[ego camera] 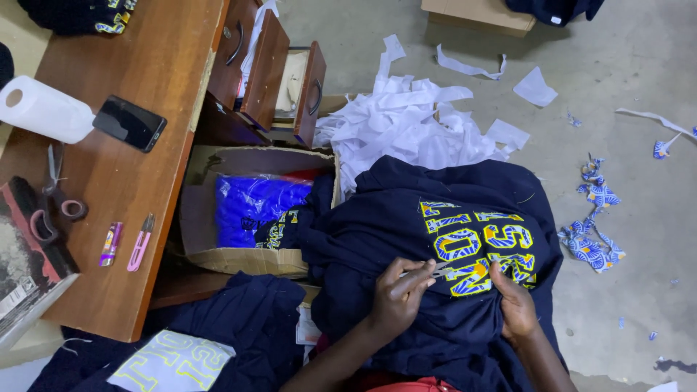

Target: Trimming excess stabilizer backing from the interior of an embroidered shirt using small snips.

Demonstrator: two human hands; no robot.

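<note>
Matt navy cloth garment [406, 218] with stitched lettering, glossy wooden desk [138, 181], rough concrete floor [617, 72], white paper strips [406, 123]

hands [457, 297] trimming navy garment [435, 218], wooden desk [145, 189]

On the wooden desk to your left lies a black phone [129, 123], its screen dark. Below the desk stands an open brown cardboard box [218, 254] holding a blue plastic bag [254, 207]. Far ahead sits another cardboard box [475, 14].

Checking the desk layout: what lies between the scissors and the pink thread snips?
In the head view, a small purple lighter-like thing lies between the scissors and the pink snips.
</note>
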